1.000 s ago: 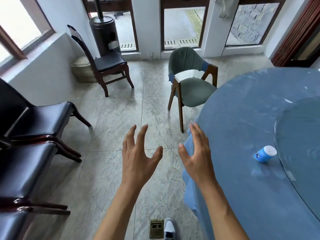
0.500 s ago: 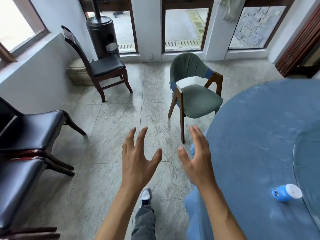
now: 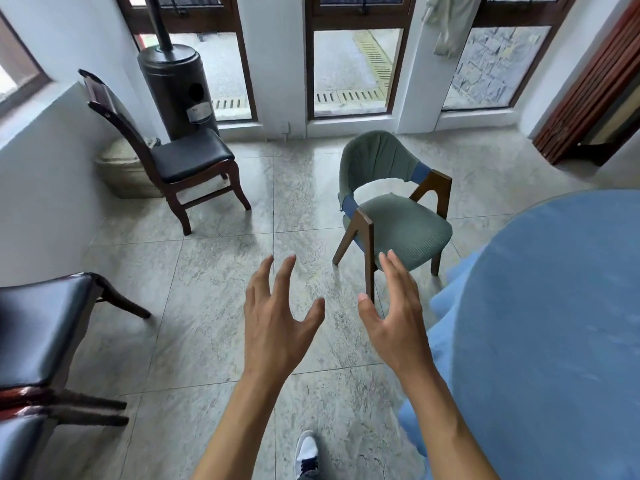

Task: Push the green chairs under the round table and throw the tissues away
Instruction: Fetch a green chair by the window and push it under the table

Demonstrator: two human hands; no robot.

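The green upholstered chair with brown wooden legs (image 3: 394, 206) stands on the tiled floor just beside the round table under its blue cloth (image 3: 554, 323), seat turned toward it. Nearer than the chair, the left hand (image 3: 277, 323) and right hand (image 3: 394, 317) hover with fingers spread, holding nothing and not touching it.

This looks like a dining room, perhaps in a restaurant or a home. A large round counter (image 3: 554, 323) under a blue cloth fills the right side, with a green armchair (image 3: 394, 216) beside it. Black padded dining chairs (image 3: 173, 157) line the white wall, and a dark patio heater (image 3: 175, 88) stands by tall glazed doors (image 3: 349, 64) over a pale stone-tile floor (image 3: 194, 306).
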